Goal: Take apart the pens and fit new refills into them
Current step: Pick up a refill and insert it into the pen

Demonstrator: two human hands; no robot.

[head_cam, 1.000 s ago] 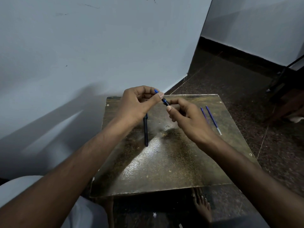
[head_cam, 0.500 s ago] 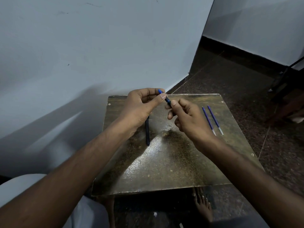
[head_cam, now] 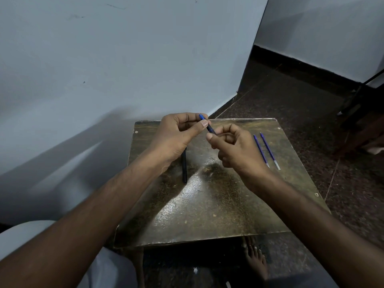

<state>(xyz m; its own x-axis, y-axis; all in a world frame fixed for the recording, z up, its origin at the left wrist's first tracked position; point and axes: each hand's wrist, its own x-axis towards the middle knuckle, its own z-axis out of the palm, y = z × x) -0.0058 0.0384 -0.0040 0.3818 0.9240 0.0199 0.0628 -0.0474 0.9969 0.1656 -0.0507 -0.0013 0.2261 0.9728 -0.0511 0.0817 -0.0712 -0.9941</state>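
Note:
A blue pen [head_cam: 208, 125] is held above the small worn table [head_cam: 218, 204], tilted from upper left to lower right. My left hand [head_cam: 178, 136] pinches its upper end between thumb and fingers. My right hand [head_cam: 234, 148] curls round its lower end, which is hidden in the fingers. A second, dark pen [head_cam: 184, 169] lies on the table, partly under my left hand. Two thin blue refills [head_cam: 267, 150] lie side by side on the right part of the table, apart from both hands.
A pale wall [head_cam: 124, 69] stands close behind and left of the table. Dark speckled floor [head_cam: 311, 100] runs to the right, with dark furniture legs [head_cam: 357, 100] at the far right. A bare foot [head_cam: 255, 260] shows under the table's front edge.
Both hands stay on the blue pen at nearly the same spot. My right hand's fingers have shifted and curled more round the pen's lower end.

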